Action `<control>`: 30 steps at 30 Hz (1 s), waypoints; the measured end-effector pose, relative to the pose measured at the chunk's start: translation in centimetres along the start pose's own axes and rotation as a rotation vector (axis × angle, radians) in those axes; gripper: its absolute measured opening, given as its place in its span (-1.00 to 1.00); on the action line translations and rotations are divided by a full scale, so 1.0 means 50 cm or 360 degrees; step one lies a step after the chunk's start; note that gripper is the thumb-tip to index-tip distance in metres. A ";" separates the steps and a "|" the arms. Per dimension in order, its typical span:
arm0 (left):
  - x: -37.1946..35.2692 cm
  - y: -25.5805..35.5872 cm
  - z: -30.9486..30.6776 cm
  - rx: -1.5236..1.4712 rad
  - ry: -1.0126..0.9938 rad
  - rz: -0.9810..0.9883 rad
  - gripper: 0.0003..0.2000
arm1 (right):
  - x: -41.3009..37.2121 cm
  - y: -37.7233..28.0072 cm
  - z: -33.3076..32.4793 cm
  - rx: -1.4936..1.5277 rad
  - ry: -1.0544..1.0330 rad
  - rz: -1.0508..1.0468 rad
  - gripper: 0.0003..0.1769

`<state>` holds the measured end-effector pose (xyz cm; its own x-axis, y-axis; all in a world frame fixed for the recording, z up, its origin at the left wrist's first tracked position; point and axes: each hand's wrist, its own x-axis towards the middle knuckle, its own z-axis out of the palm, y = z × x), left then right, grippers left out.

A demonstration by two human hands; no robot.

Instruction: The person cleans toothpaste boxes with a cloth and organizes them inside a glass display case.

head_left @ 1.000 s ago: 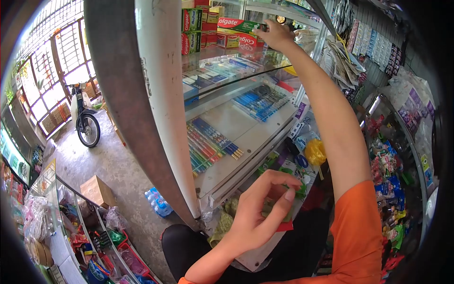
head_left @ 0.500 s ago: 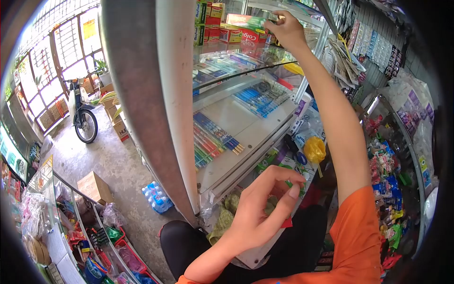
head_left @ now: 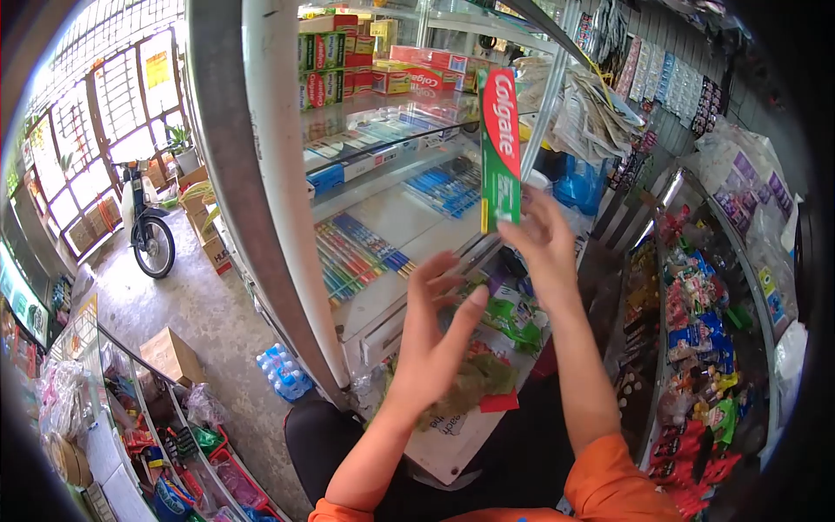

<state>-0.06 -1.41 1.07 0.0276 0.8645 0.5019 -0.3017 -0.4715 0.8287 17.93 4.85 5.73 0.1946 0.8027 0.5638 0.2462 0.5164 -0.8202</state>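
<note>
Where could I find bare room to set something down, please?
The white display shelf looks bare between the pencils and the blue pens. The concrete floor is open between the motorbike and the cardboard box. The glass case at right is crowded with packets.

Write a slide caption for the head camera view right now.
Right hand holds up a Colgate box before a glass cabinet, left hand open beside it.

I hold the long, narrow Colgate box [head_left: 500,152] nearly upright by its lower end in my right hand [head_left: 550,248], its red and green face showing, white brand lettering running lengthwise down it
</note>
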 end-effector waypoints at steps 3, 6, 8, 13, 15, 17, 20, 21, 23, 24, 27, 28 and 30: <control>0.012 -0.016 -0.007 -0.0233 -0.0128 -0.0251 -0.26 | -0.111 0.014 -0.024 0.1107 -0.0232 0.0543 -0.29; 0.014 -0.050 -0.018 -0.0636 -0.0248 -0.0560 -0.23 | -0.239 0.036 -0.043 0.1449 -0.0500 0.0757 -0.26; 0.011 -0.056 -0.010 -0.0837 -0.0118 -0.0601 -0.28 | -0.283 0.068 -0.058 0.0782 -0.0862 0.0506 -0.22; 0.010 -0.019 0.002 -0.0679 0.0147 -0.0625 -0.55 | -0.373 0.043 -0.062 -0.0449 -0.0862 0.0047 -0.10; 0.015 -0.012 -0.005 -0.0626 0.0155 -0.0548 -0.55 | -0.405 0.055 -0.051 -0.1284 -0.0797 -0.0407 -0.13; 0.016 -0.011 -0.008 -0.0449 0.0182 -0.0396 -0.60 | -0.423 0.121 -0.056 -0.1362 -0.0809 -0.0494 -0.27; 0.010 -0.002 -0.007 -0.0452 0.0201 -0.0346 -0.56 | -0.400 0.130 -0.056 -0.1223 -0.0783 -0.0422 -0.58; 0.009 0.003 -0.007 -0.0446 0.0208 -0.0348 -0.56 | -0.383 0.124 -0.054 -0.1020 -0.0734 -0.0243 -0.74; 0.008 0.012 -0.004 -0.0336 0.0222 -0.0289 -0.55 | -0.362 0.120 -0.046 -0.0611 -0.0502 0.0013 -0.79; 0.008 0.014 -0.005 -0.0337 0.0222 -0.0289 -0.55 | -0.350 0.118 -0.043 -0.0204 -0.0262 0.0257 -0.83; 0.005 0.019 -0.011 -0.0424 0.0155 -0.0316 -0.52 | -0.297 0.048 -0.045 0.0542 -0.0035 0.0426 -0.87; 0.002 0.025 -0.009 -0.0412 0.0146 -0.0336 -0.48 | -0.289 0.010 -0.042 0.0970 0.0098 0.0495 -0.87; 0.001 0.027 -0.006 -0.0398 0.0141 -0.0356 -0.45 | -0.327 0.017 -0.040 0.0657 -0.0162 0.0166 -0.71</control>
<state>-0.78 -1.94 2.15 0.0398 0.9586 0.2818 -0.5222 -0.2205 0.8238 16.84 -8.42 -3.99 0.0988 0.8714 0.4805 -0.1741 0.4906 -0.8538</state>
